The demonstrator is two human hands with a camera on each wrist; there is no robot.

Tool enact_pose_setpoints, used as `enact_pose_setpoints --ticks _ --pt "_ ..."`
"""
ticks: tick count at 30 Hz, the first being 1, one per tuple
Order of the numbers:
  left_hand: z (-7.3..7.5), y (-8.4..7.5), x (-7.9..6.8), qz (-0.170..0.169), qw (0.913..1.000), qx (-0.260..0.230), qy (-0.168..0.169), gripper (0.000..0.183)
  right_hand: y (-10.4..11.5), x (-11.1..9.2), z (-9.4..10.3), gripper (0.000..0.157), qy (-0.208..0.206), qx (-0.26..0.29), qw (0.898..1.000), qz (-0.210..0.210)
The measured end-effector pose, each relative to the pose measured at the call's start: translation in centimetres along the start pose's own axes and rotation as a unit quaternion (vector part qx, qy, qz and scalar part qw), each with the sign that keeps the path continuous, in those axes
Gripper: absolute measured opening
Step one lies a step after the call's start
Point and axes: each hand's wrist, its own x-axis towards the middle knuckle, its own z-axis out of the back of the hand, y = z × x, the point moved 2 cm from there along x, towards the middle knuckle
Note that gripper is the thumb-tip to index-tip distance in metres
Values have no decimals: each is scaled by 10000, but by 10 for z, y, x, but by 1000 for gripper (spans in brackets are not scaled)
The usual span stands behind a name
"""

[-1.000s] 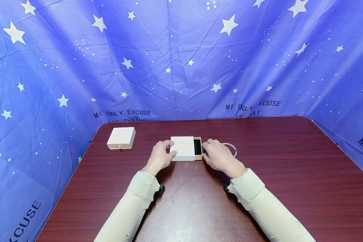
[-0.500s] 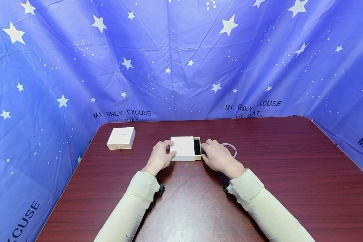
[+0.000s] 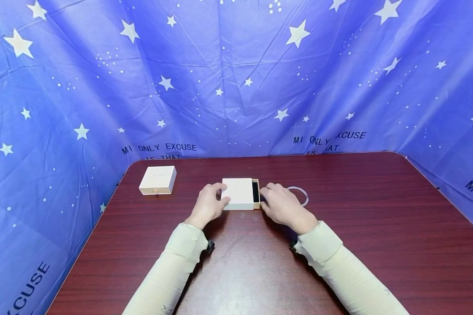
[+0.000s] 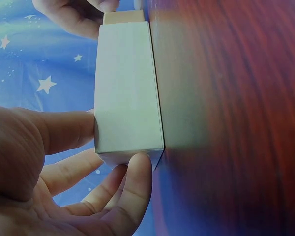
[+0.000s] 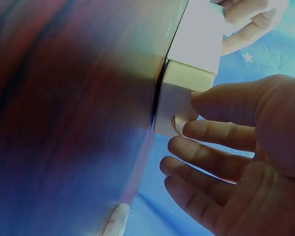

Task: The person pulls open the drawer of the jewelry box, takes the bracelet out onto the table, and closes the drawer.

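A white slide-out gift box (image 3: 237,192) lies on the table, its drawer (image 3: 256,192) jutting a little from the right end and showing a black lining. My left hand (image 3: 206,204) holds the white sleeve at its left end, thumb and fingers around the corners. In the left wrist view some fingertips (image 4: 140,164) press against that end. My right hand (image 3: 285,205) is at the drawer's front; in the right wrist view its thumb (image 5: 221,103) and index finger touch the drawer (image 5: 176,105) beside a small ribbon pull (image 5: 175,125), the fingers loosely extended.
A pale ring-shaped bangle (image 3: 305,199) lies just right of my right hand, partly hidden by it. Another white box (image 3: 158,179) with a small pull tab stands at the table's back left. A blue starry curtain (image 3: 228,87) hangs behind the dark red table (image 3: 378,210).
My right hand has moved slightly left, and the drawer has slid farther into the sleeve, so less black lining shows. My left hand and the sleeve have stayed in place.
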Motion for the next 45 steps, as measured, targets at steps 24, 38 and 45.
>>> enact_pose_setpoints --ticks 24,38,45 --pt "0 0 0 38 10000 19 9 38 9 -1 1 30 100 114 9998 108" --pt "2 -3 -2 49 10000 28 20 38 12 -1 -2 39 375 138 9992 76" --pt "2 -2 -1 68 10000 19 28 38 11 -1 -3 40 410 186 9989 90"
